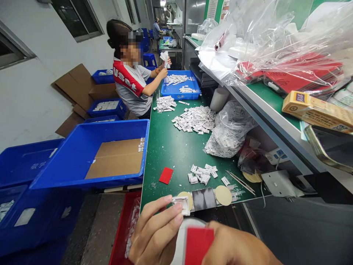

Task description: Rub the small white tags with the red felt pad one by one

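Note:
At the bottom centre, my left hand (158, 230) pinches a small white plastic part (184, 207) between its fingertips, just above the near table edge. Close beside it, my right hand (237, 246) is closed on a flat red piece (199, 246); its fingertips are partly hidden. Behind the red piece shows a smooth white rounded object (179, 243), whose kind I cannot make out. Beyond my hands lie a small heap of white plastic parts (203, 173), a red square (166, 175), tweezers (242, 182) and a round cream-coloured pad (223, 195).
A large blue bin (91, 180) adjoins the table's left edge. Farther along the green table (165, 147) are a pile of white parts (195, 119), a plastic bag (228, 129) and a blue tray (180, 96). A co-worker (132, 84) sits there. A shelf (264, 106) overhangs the right.

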Tool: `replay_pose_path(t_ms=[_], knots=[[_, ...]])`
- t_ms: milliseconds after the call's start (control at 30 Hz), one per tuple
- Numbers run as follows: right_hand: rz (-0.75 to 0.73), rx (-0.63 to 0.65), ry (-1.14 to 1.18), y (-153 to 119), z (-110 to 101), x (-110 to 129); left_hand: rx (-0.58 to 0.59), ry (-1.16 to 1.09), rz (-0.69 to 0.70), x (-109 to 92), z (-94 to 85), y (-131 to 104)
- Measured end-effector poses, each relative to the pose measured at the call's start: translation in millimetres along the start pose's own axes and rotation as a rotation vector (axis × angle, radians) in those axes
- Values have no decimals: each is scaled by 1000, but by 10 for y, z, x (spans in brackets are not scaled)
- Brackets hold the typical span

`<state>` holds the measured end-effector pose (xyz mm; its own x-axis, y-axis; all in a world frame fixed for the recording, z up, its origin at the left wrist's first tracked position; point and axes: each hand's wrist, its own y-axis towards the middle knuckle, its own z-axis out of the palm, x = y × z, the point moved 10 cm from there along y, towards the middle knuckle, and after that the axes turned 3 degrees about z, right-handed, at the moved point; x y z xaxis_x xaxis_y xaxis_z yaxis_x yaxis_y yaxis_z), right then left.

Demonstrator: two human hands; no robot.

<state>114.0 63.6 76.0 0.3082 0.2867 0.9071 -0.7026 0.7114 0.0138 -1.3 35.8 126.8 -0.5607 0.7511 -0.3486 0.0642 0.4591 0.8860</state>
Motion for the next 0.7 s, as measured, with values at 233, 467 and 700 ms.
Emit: replay_pose_path(t_ms=[233, 467, 700], knots=[[-146, -276, -163, 19, -191, 202, -21, 10, -35, -48, -12, -30], [-22, -474, 54, 30, -601, 52, 38, -48, 12, -103, 24, -77], [41, -450, 224, -33, -747, -220, -153, -605, -439, 336, 311, -205]])
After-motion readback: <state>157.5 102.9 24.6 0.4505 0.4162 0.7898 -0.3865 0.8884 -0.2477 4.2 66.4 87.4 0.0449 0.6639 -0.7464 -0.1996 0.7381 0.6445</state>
